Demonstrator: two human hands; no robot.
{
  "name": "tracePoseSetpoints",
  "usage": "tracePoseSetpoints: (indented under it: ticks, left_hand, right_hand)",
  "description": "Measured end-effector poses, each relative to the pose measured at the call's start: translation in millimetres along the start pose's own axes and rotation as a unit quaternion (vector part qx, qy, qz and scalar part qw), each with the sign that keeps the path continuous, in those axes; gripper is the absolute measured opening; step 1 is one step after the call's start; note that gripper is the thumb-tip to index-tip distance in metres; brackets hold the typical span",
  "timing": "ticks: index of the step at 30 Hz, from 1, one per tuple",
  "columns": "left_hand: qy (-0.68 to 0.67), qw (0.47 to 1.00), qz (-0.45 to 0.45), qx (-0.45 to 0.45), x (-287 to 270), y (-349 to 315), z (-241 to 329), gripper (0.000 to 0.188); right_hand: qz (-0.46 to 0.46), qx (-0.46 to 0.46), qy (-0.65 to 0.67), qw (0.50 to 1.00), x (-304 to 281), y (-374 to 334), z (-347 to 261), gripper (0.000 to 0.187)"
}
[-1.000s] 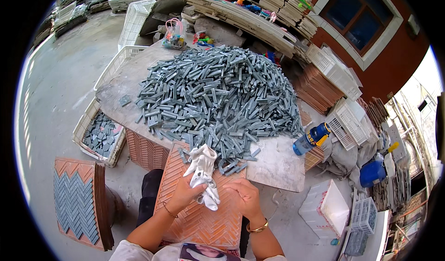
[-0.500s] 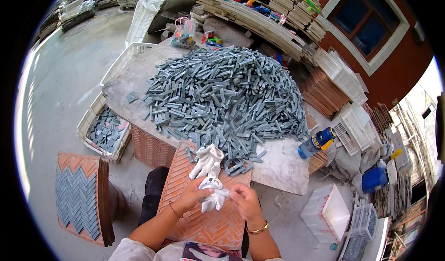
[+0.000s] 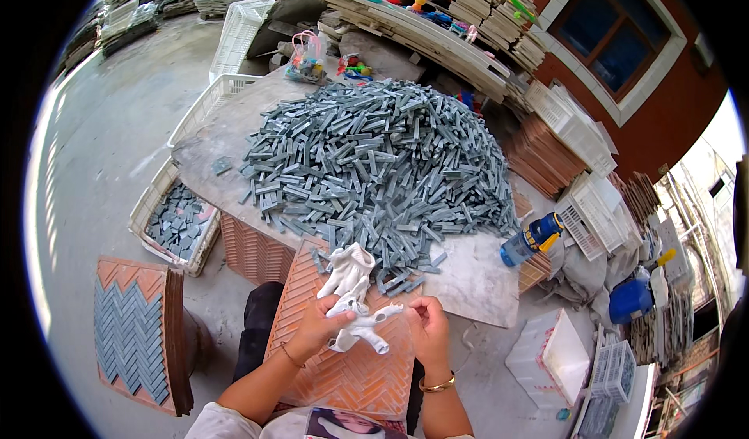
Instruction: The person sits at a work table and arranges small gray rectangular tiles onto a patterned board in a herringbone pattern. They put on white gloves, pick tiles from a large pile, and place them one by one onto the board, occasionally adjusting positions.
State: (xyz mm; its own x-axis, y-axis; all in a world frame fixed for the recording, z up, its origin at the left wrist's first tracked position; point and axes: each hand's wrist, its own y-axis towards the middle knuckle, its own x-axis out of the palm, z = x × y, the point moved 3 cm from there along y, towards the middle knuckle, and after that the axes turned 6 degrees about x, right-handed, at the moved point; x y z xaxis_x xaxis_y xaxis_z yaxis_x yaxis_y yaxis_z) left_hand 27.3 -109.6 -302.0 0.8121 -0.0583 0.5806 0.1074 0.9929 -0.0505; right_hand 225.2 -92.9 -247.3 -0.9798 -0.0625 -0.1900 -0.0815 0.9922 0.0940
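My left hand (image 3: 318,328) is closed on a white work glove (image 3: 365,331) with dark spots, held over the orange herringbone-grooved mould tray (image 3: 335,373) in front of me. The fingers of my right hand (image 3: 428,331) are pinched together at the tip of one glove finger, which stretches toward them. Just beyond, a second white glove (image 3: 349,270) lies at the tray's far end, against loose grey tile strips. A large heap of these grey strips (image 3: 382,154) covers much of the table (image 3: 476,279).
Left stands a stack of orange trays, the top one filled with grey herringbone tiles (image 3: 133,338). A white crate (image 3: 144,205) holds small grey pieces. On the right are a blue bottle (image 3: 532,240), a white foam box (image 3: 550,361) and plastic crates (image 3: 589,213).
The held glove has turned, its fingers now spread out more. My right hand has moved slightly right and up, with the glove finger extended toward it.
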Motion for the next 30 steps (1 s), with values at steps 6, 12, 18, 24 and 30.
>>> tracePoseSetpoints:
  ticks: [6,12,18,24,30]
  left_hand:
    - [0.112,0.992,-0.044,0.036,9.4,-3.1,2.1,0.019]
    - [0.025,1.0,0.011,-0.008,-6.0,0.4,-11.0,0.024]
    - [-0.344,0.936,0.072,-0.013,11.4,10.9,-8.3,0.039]
    - [-0.437,0.897,0.043,-0.049,39.3,6.5,-25.9,0.038]
    - [-0.409,0.901,0.044,-0.136,33.8,-5.7,-41.6,0.03]
  right_hand:
    - [-0.059,-0.182,-0.188,0.963,30.3,5.1,-20.7,0.016]
    - [0.109,0.026,0.099,0.989,14.4,20.1,-2.7,0.008]
    - [0.062,-0.023,-0.064,0.996,8.7,-5.0,-6.2,0.024]
    - [-0.004,0.017,0.056,0.998,21.8,-5.0,24.6,0.016]
    - [0.045,0.008,0.165,0.985,17.1,3.3,5.0,0.022]
